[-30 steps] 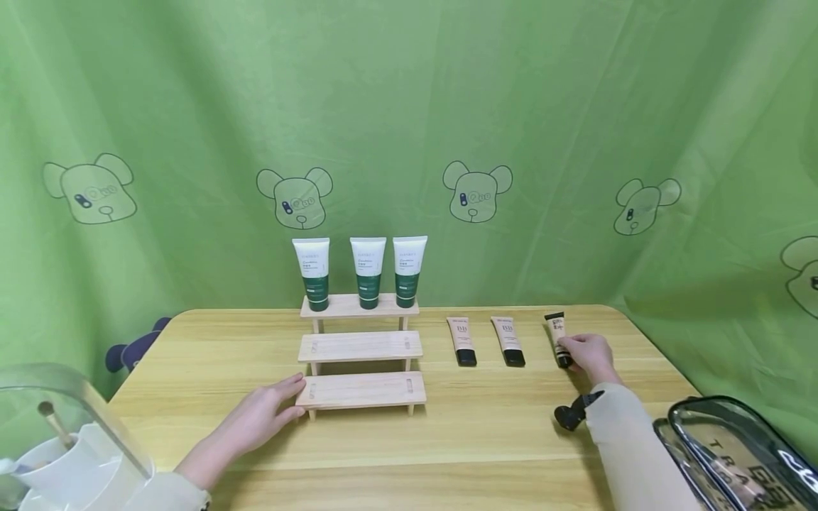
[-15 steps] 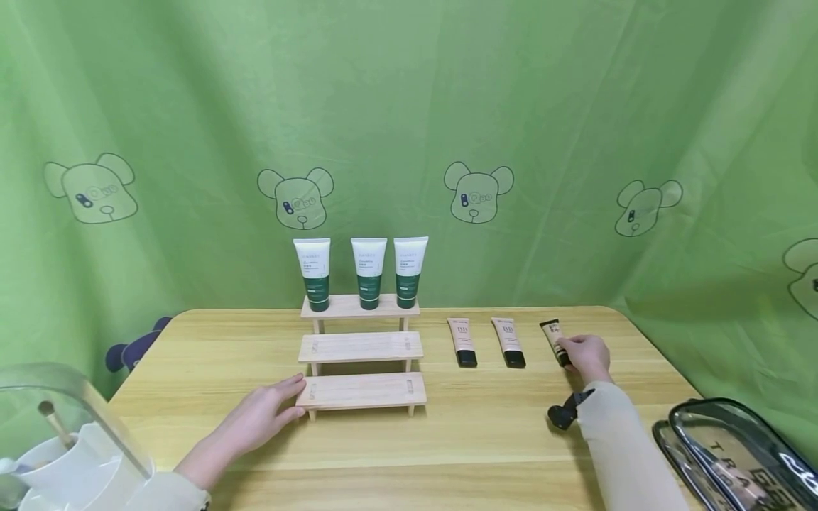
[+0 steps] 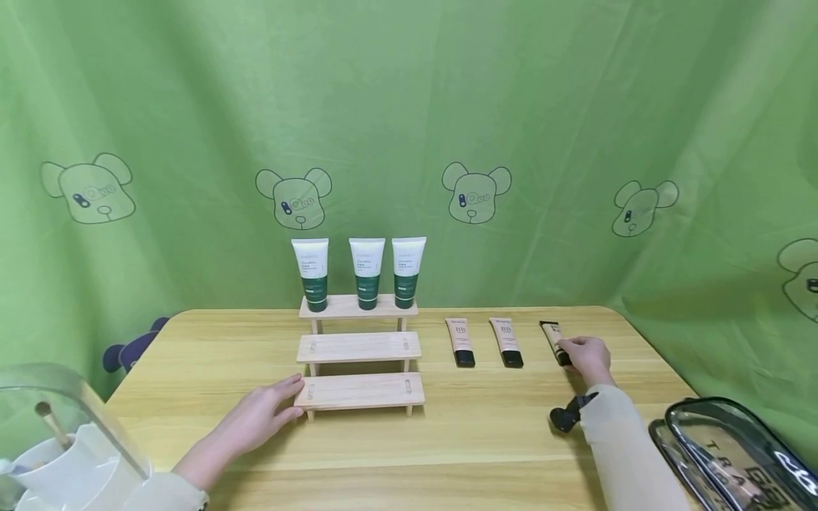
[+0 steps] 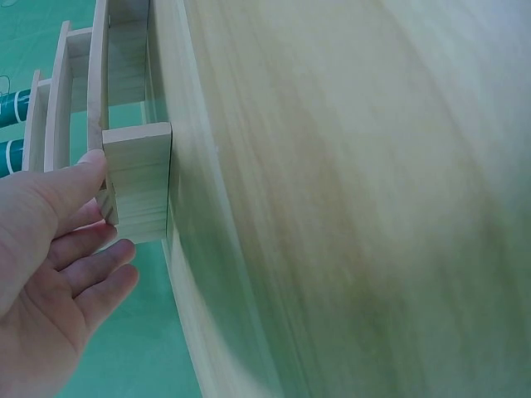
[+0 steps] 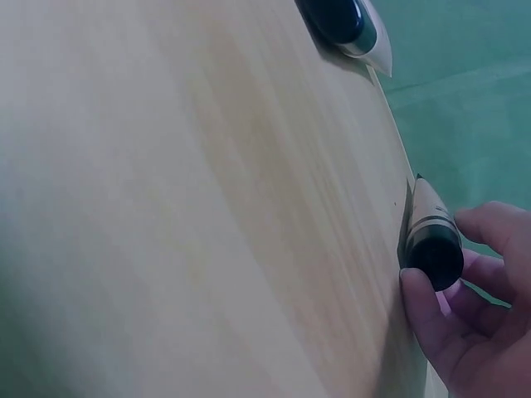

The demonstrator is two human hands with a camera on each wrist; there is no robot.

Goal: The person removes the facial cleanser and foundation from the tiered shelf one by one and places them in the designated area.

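A three-tier wooden stepped rack (image 3: 360,390) stands on the table. My left hand (image 3: 258,417) pinches the left end of its lowest board; in the left wrist view the thumb lies on one face, a finger behind. On the top tier stand white-and-green squeeze tubes, left (image 3: 312,266), middle (image 3: 367,266) and right (image 3: 408,266). At the right, my right hand (image 3: 589,357) holds a small beige, black-capped cosmetic tube (image 3: 552,336) near its cap. In the right wrist view that tube (image 5: 433,232) lies on the tabletop between thumb and fingers. Two pink BB cream tubes (image 3: 460,341) lie left of it.
A clear-lidded white brush holder (image 3: 89,454) with a brush stands at the near left. Clear black-edged pouches (image 3: 735,454) lie at the near right. Behind the wooden table (image 3: 486,440) hangs a green curtain (image 3: 383,106).
The right hand has turned the beige tube slightly, its far end swinging left and a little nearer, most of it by half a second ago. The left hand and rack look unchanged.
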